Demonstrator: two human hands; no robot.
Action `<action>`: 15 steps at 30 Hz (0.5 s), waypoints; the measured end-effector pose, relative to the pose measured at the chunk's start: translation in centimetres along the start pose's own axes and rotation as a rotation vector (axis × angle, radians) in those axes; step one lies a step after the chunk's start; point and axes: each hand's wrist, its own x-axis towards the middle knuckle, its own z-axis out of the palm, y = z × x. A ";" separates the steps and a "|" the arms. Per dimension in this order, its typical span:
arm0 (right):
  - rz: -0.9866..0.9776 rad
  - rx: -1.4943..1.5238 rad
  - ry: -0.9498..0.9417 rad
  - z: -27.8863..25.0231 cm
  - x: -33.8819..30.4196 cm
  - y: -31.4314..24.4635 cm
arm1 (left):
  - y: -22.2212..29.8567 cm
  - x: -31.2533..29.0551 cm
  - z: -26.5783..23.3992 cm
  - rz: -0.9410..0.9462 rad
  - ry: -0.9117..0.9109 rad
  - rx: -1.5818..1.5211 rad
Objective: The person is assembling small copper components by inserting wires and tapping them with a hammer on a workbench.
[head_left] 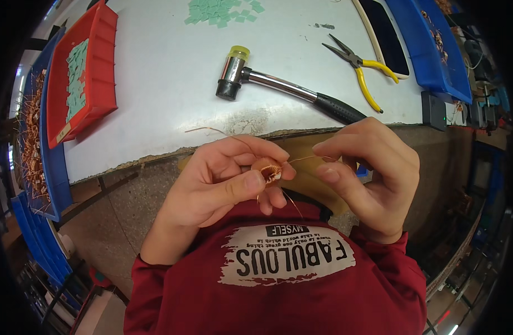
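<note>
My left hand (223,178) grips a small ring-shaped coil (272,172) wound with copper wire, pinched between thumb and fingers in front of my body. Loose copper wire ends stick out of the coil; one runs up and left past my left fingers, another hangs below. A third wire end (302,159) stretches right to my right hand (373,173). There the thumb and index finger are bent toward each other around the wire, close to the coil.
On the white table (161,106) lie a two-faced hammer (278,84), yellow-handled needle-nose pliers (359,64), a dark-screened phone-like device (386,36) and green square pieces (220,11). A red bin (103,67) of green pieces stands left; blue bins (441,47) with copper coils flank the table.
</note>
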 end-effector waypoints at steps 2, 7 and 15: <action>-0.136 -0.063 0.008 0.1 0.0 0.6 | 0.2 -0.3 0.3 -0.047 0.024 0.011; -0.235 -0.099 0.027 0.6 0.0 0.8 | 0.2 -0.6 1.2 -0.078 0.101 0.063; -0.091 0.007 0.006 0.2 0.2 0.8 | 0.9 -0.8 2.8 -0.200 0.210 0.073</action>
